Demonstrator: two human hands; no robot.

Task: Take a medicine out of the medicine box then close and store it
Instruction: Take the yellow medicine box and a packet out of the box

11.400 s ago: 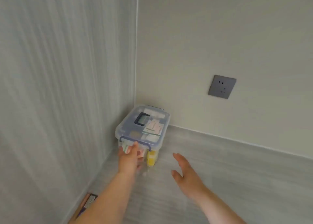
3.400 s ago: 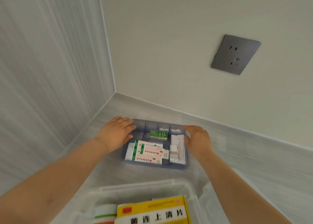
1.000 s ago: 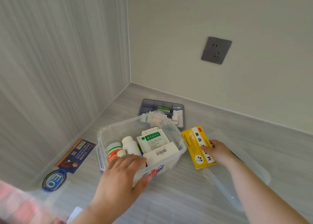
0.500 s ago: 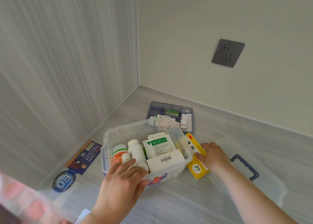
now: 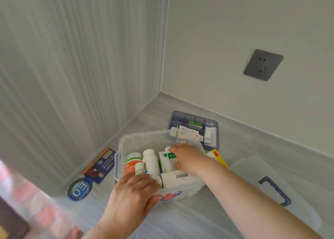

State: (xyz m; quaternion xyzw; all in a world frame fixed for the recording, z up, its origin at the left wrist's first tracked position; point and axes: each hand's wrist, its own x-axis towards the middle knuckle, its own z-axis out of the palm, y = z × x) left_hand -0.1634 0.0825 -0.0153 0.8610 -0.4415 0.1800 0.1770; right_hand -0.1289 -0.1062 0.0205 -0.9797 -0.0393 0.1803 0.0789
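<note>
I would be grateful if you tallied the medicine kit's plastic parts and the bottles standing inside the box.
Clear box: 1
Divider tray: 1
Lid: 1
Standing bottles: 3
Total: 6

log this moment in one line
box open | left hand grips its rim | right hand on green packet inside | lid off beside it

Medicine box [image 5: 126, 143]: clear plastic, smooth, faintly frosted. Lid [image 5: 253, 168]: same clear plastic; handle [image 5: 278, 190] solid blue plastic. Divider tray [image 5: 173, 120]: translucent blue-grey plastic. Bottles [image 5: 151, 161]: white plastic, glossy, paper labels. Green-white packets [image 5: 167, 163], white carton [image 5: 177, 180], yellow carton [image 5: 219, 158]: printed paper or card. Countertop [image 5: 253, 141]: grey wood-grain, matt. Left wall [image 5: 72, 67]: fine streaked grain, matt. Socket plate [image 5: 263, 65]: dark grey, satin. Leaflet [image 5: 100, 163]: glossy print.
</note>
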